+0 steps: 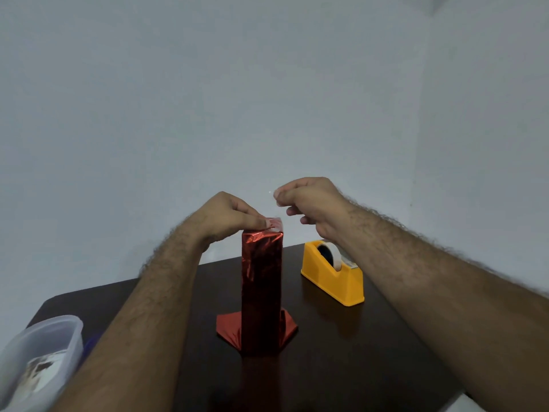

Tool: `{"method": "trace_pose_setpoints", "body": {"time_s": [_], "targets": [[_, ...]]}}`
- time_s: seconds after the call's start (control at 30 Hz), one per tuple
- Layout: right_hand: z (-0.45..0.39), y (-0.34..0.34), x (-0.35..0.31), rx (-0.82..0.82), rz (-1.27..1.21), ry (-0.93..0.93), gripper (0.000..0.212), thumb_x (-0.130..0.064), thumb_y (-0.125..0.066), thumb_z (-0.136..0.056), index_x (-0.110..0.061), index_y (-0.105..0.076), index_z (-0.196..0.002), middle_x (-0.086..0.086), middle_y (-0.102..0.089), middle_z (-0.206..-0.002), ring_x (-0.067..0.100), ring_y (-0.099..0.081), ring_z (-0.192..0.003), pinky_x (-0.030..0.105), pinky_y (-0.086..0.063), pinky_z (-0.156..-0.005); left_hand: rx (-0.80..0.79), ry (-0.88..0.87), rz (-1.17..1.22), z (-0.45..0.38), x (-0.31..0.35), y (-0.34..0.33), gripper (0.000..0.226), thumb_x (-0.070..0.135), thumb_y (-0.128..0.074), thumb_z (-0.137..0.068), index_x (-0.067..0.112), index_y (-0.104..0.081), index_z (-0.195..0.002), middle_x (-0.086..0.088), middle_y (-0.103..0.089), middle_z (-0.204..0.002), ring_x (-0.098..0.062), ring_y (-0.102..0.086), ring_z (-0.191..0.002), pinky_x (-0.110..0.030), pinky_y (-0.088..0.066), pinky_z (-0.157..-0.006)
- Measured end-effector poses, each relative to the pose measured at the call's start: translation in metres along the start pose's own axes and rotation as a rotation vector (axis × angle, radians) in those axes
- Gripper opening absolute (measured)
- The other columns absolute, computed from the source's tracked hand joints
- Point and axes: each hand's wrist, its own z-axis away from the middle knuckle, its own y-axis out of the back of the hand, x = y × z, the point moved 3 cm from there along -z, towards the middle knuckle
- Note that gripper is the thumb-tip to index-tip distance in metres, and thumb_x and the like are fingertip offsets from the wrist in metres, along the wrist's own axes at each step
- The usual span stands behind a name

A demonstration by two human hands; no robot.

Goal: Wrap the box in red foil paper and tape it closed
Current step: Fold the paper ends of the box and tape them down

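Observation:
A tall box [261, 292] wrapped in red foil paper stands upright on the dark table [371, 352]. Loose foil flaps [228, 328] spread flat around its base. My left hand [228, 215] rests on the box's top, fingertips pressing the folded foil down there. My right hand [312, 200] hovers just right of and above the box top, thumb and forefinger pinching a small clear piece of tape [274, 195] that is hard to make out. The yellow tape dispenser [332, 275] with its roll sits to the right of the box, below my right wrist.
A translucent plastic container [38, 352] with something pale inside sits at the table's left front corner. A plain wall rises close behind the table's far edge. The table's right edge runs diagonally toward the lower right.

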Motion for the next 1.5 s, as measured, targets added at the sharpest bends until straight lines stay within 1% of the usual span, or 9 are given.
{"method": "trace_pose_setpoints", "body": {"time_s": [0.2, 0.33, 0.6, 0.77, 0.93, 1.1, 1.2, 1.33, 1.5], "targets": [[0.008, 0.002, -0.006, 0.04, 0.1, -0.168, 0.02, -0.008, -0.081, -0.086, -0.006, -0.08, -0.106, 0.001, -0.079, -0.103, 0.01, -0.051, -0.065, 0.021, -0.039, -0.045, 0.002, 0.01, -0.007, 0.0, -0.001, 0.002, 0.009, 0.028, -0.09, -0.083, 0.021, -0.088, -0.088, 0.007, -0.083, -0.093, -0.01, -0.075, -0.103, -0.035, -0.056, -0.103], [0.015, -0.002, -0.006, 0.019, 0.094, -0.235, 0.024, 0.001, -0.077, -0.088, 0.003, -0.075, -0.111, 0.003, -0.073, -0.081, 0.006, -0.038, -0.037, 0.013, -0.024, -0.03, -0.011, 0.005, -0.031, 0.0, -0.001, 0.002, 0.011, 0.033, -0.089, -0.084, 0.023, -0.088, -0.089, 0.01, -0.083, -0.094, -0.009, -0.074, -0.105, -0.037, -0.055, -0.105], [0.022, -0.011, -0.008, 0.037, 0.095, -0.264, 0.015, 0.004, -0.077, -0.088, -0.001, -0.071, -0.101, -0.001, -0.06, -0.065, 0.002, -0.039, -0.023, 0.011, -0.023, -0.031, -0.028, -0.022, -0.045, -0.001, 0.001, 0.001, 0.011, 0.034, -0.089, -0.085, 0.025, -0.088, -0.09, 0.01, -0.083, -0.094, -0.007, -0.073, -0.104, -0.033, -0.055, -0.101], [0.02, -0.013, -0.004, 0.055, 0.134, -0.309, 0.022, 0.0, -0.079, -0.087, -0.003, -0.074, -0.108, -0.001, -0.056, -0.069, 0.008, -0.037, -0.044, 0.011, -0.024, -0.032, -0.041, -0.028, -0.055, -0.002, -0.001, 0.003, 0.008, 0.035, -0.088, -0.086, 0.028, -0.088, -0.09, 0.011, -0.082, -0.093, -0.005, -0.073, -0.103, -0.03, -0.055, -0.097], [0.023, -0.015, -0.004, 0.055, 0.15, -0.318, 0.021, 0.0, -0.076, -0.087, -0.004, -0.075, -0.108, -0.01, -0.05, -0.035, 0.003, -0.035, -0.023, 0.017, -0.033, -0.043, -0.041, -0.028, -0.077, -0.005, -0.003, 0.003, 0.01, 0.038, -0.087, -0.087, 0.029, -0.088, -0.09, 0.012, -0.082, -0.094, -0.005, -0.072, -0.104, -0.031, -0.055, -0.097], [0.023, -0.017, -0.007, 0.064, 0.275, -0.277, 0.013, 0.001, -0.081, -0.079, -0.002, -0.069, -0.081, 0.002, -0.05, -0.066, 0.013, -0.035, -0.046, 0.022, -0.032, -0.045, -0.041, -0.039, -0.08, -0.008, -0.005, 0.003, 0.007, 0.038, -0.087, -0.087, 0.03, -0.088, -0.087, 0.013, -0.082, -0.094, -0.005, -0.072, -0.104, -0.03, -0.055, -0.097], [0.028, -0.019, -0.018, -0.037, 0.477, -0.254, 0.026, -0.003, -0.074, -0.089, -0.004, -0.056, -0.071, 0.006, -0.045, -0.064, 0.014, -0.036, -0.054, 0.025, -0.036, -0.056, -0.04, -0.045, -0.079, -0.008, -0.004, 0.001, 0.006, 0.034, -0.088, -0.087, 0.029, -0.088, -0.087, 0.012, -0.082, -0.092, -0.004, -0.073, -0.1, -0.028, -0.055, -0.093], [0.034, -0.019, -0.032, -0.149, 0.623, -0.325, 0.032, -0.009, -0.063, -0.1, -0.008, -0.05, -0.07, -0.004, -0.031, -0.028, 0.011, -0.027, -0.036, 0.013, -0.021, -0.032, -0.036, -0.052, -0.096, -0.01, -0.004, -0.001, 0.003, 0.032, -0.087, -0.088, 0.029, -0.088, -0.086, 0.012, -0.082, -0.092, -0.005, -0.073, -0.099, -0.031, -0.057, -0.096], [0.035, -0.021, -0.039, -0.199, 0.673, -0.324, 0.03, -0.006, -0.057, -0.104, -0.007, -0.048, -0.076, -0.001, -0.05, -0.039, 0.005, -0.031, -0.016, 0.019, -0.03, -0.041, -0.025, -0.056, -0.114, -0.011, -0.002, -0.004, 0.003, 0.033, -0.088, -0.087, 0.03, -0.088, -0.086, 0.012, -0.081, -0.092, -0.006, -0.073, -0.1, -0.034, -0.058, -0.098]]}}
